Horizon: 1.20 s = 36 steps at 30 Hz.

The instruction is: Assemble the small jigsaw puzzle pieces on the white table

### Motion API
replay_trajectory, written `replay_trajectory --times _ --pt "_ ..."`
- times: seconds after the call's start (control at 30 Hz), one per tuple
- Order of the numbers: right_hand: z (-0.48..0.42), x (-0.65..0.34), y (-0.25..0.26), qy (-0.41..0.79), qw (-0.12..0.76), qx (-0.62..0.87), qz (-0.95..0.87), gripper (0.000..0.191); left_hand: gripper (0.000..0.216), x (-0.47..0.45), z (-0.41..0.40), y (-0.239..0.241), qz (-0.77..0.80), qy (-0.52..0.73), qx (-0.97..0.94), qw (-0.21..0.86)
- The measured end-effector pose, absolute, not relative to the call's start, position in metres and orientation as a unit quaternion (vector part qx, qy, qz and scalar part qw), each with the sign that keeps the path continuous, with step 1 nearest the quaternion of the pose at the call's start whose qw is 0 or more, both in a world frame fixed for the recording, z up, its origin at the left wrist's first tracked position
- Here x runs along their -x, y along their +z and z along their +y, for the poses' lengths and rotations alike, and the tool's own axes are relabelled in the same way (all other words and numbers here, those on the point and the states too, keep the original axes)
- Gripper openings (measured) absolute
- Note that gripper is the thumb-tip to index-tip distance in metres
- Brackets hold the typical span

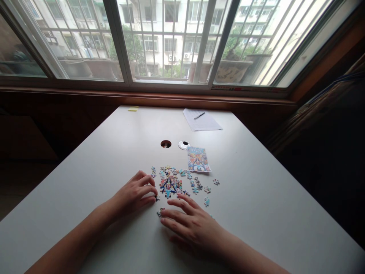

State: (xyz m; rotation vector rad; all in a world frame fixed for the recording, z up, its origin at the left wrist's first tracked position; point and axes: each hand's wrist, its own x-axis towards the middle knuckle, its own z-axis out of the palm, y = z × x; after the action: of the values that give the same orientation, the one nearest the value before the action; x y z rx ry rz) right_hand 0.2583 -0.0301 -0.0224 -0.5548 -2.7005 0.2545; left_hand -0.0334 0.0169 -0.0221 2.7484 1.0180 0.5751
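Note:
A partly joined cluster of colourful jigsaw pieces lies in the middle of the white table, with several loose pieces scattered to its right. My left hand rests on the table just left of the cluster, fingers stretched toward it and fingertips at a small piece. My right hand lies flat below the cluster, fingers spread and pointing left, its fingertips touching a loose piece. Neither hand grips anything that I can see.
A printed puzzle picture card lies beyond the pieces. Behind it are a round cable hole and its white cap. A sheet of paper with a pen and a yellow note sit near the window edge.

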Motion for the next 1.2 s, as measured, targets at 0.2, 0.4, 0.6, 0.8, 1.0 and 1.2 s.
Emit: replay_trajectory --times 0.2,0.4,0.6,0.8,1.0,1.2 --pt "-0.029 -0.261 -0.017 0.093 0.203 0.19 -0.956 0.027 0.011 0.03 0.017 -0.027 0.342 0.221 -0.911 0.063" --pt "-0.03 -0.26 -0.018 0.093 0.221 0.19 -0.952 0.025 0.01 0.021 0.014 -0.026 0.352 0.231 -0.906 0.038" --pt "-0.029 -0.259 -0.019 0.083 0.225 0.196 -0.951 0.024 0.009 0.013 0.011 -0.03 0.37 0.234 -0.898 0.033" --pt "-0.03 -0.259 -0.019 0.08 0.224 0.197 -0.951 0.023 0.008 0.008 0.008 -0.029 0.376 0.231 -0.897 0.028" --pt "-0.03 -0.259 -0.02 0.085 0.228 0.195 -0.95 0.022 0.008 0.006 0.008 -0.029 0.371 0.236 -0.898 0.011" --pt "-0.03 -0.259 -0.019 0.089 0.226 0.196 -0.95 0.021 0.007 0.006 0.007 -0.027 0.367 0.227 -0.902 -0.006"
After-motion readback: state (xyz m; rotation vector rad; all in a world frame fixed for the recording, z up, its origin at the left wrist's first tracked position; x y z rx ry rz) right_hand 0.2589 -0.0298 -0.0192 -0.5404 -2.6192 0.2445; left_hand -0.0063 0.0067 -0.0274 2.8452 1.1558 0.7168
